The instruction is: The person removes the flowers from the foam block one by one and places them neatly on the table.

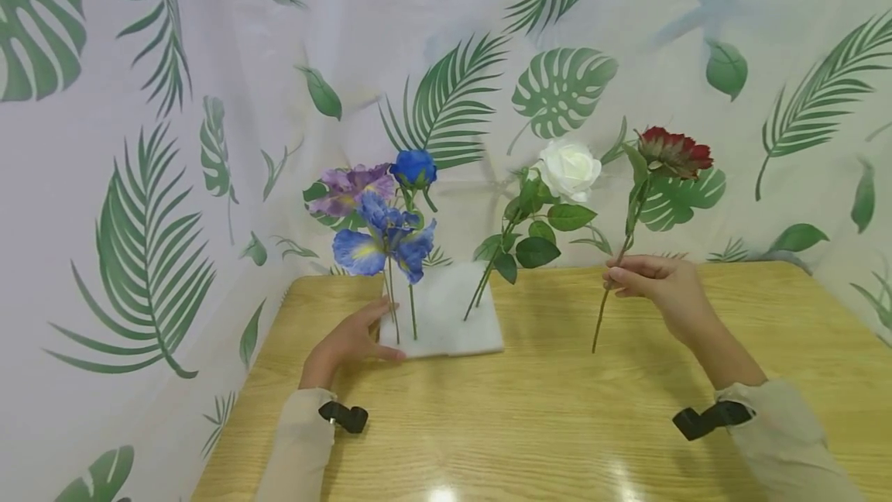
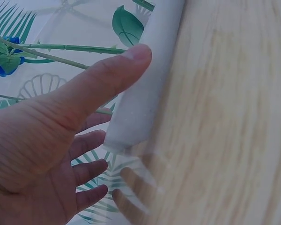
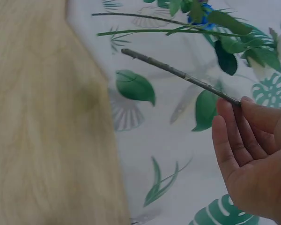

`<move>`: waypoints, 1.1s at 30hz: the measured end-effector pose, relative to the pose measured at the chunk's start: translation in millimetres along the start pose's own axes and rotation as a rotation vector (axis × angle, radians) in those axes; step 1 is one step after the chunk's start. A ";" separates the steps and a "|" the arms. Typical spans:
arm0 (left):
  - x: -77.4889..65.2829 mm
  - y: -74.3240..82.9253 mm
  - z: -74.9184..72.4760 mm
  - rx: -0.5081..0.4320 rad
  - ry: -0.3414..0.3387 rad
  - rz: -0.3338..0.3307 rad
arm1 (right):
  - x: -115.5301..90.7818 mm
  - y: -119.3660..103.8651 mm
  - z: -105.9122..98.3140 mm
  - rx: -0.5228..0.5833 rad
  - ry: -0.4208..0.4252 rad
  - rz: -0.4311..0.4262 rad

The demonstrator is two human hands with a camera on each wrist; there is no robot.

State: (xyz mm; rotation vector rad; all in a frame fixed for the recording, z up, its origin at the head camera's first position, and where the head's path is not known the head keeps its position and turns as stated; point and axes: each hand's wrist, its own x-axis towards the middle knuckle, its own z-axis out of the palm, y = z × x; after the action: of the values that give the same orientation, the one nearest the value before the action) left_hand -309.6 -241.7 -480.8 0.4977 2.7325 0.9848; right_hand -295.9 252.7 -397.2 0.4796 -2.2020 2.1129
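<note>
Pinching right hand (image 1: 665, 289): thumb and fingertips grip the stem of a red artificial flower (image 1: 672, 153), bloom above them, bare stem end below.
Left hand (image 1: 351, 335): fingers relaxed and spread, thumb at the front edge of a white foam block (image 1: 446, 328).
Blue iris (image 1: 390, 231), blue rose (image 1: 414, 167) and purple flower (image 1: 344, 186): blooms above the left fingers.
White rose (image 1: 571, 170): leaning in the foam, between both hands' fingers.

Small glare spots on tabletop (image 1: 530, 417)
</note>
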 end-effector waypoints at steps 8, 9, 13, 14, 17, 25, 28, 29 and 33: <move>-2.1 0.1 -0.3 0.006 -0.018 0.042 | 2.8 30.6 -0.8 -0.078 -0.060 0.076; -2.4 -0.2 -0.1 0.008 -0.019 0.048 | 2.9 33.4 0.2 -0.094 -0.072 0.083; -3.7 -0.2 -0.4 0.002 -0.024 0.050 | 3.6 41.8 5.7 -0.139 -0.122 0.116; -4.0 0.1 -0.8 0.000 -0.023 0.051 | 4.0 43.4 7.4 -0.146 -0.131 0.124; -4.6 1.5 -2.2 0.002 -0.019 0.059 | 4.8 47.7 13.2 -0.149 -0.143 0.163; -3.9 2.7 -3.9 0.020 -0.011 0.068 | 3.2 57.7 25.1 -0.200 -0.193 0.247; -2.9 1.5 -3.7 0.027 -0.011 0.072 | 2.1 60.4 27.9 -0.212 -0.209 0.282; -2.9 1.4 -3.6 0.023 -0.013 0.070 | 1.7 61.5 28.5 -0.214 -0.215 0.293; -2.5 0.4 -3.3 0.022 -0.020 0.073 | -0.6 64.9 30.1 -0.224 -0.240 0.317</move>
State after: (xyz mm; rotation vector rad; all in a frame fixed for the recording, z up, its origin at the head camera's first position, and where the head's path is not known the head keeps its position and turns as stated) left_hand -308.2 -244.3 -477.8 0.6117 2.7280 0.9623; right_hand -306.8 224.3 -461.9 0.4097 -2.7759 1.9937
